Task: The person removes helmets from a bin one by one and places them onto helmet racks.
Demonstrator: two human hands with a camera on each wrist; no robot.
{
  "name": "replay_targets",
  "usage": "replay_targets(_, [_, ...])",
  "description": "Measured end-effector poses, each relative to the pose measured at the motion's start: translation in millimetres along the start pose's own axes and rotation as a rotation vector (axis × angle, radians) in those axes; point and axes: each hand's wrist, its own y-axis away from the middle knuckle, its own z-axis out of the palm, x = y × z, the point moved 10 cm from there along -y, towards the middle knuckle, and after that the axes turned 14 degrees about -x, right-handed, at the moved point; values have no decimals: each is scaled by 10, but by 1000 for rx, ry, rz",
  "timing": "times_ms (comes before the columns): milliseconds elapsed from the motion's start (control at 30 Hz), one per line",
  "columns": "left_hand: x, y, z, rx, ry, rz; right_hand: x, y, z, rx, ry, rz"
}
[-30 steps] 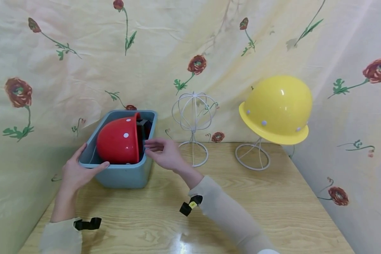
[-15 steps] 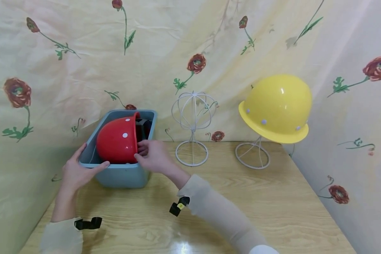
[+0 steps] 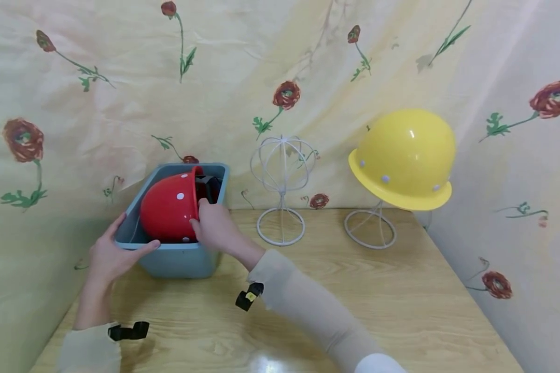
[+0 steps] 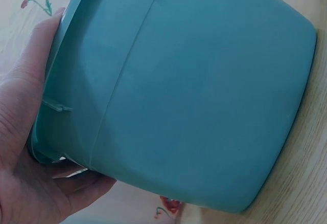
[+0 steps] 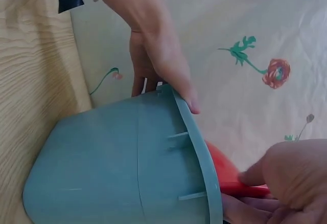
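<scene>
A red hard hat (image 3: 168, 210) with white dots lies on its side in a blue-grey plastic bin (image 3: 177, 259), its opening toward the right. Dark straps (image 3: 208, 186) show inside the hat. My left hand (image 3: 112, 257) grips the bin's near-left corner, thumb along the front rim; the left wrist view has the same hand (image 4: 30, 132) at the bin's edge. My right hand (image 3: 217, 228) pinches the hat's brim. In the right wrist view the thumb (image 5: 253, 173) lies on the red brim, with the other fingers partly hidden inside the hat.
A white wire stand (image 3: 282, 191) stands right of the bin on the wooden table (image 3: 308, 300). Farther right, a yellow hard hat (image 3: 406, 160) sits on a similar stand (image 3: 371, 228). Flower-patterned cloth (image 3: 214, 77) hangs behind and at the sides.
My right hand has moved left from the bin's right rim into the hat's opening and taken hold of its brim. The left hand stays on the bin's corner.
</scene>
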Motion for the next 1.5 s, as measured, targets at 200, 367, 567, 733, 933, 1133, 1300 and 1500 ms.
replay_targets(200, [-30,2,33,8,16,12,134,-50,-61,100,-165,61])
replay_targets(367, [-32,-6,25,12,23,6,137,-140,-108,56,-174,14])
replay_targets(567, [8,4,-26,20,41,37,130,-226,-126,-74,-292,-9])
replay_targets(733, [33,12,-106,38,36,62,186,-237,-137,-49,-465,10])
replay_targets(933, [32,-9,-42,17,38,65,304,-139,-212,9,-665,26])
replay_targets(1133, [50,12,27,9,56,80,382,-2,-341,43,-766,12])
replay_targets(1300, [87,23,9,24,57,102,416,87,-481,94,-886,-50])
replay_targets(1500, [61,8,3,20,50,99,505,178,-545,129,-1039,-65])
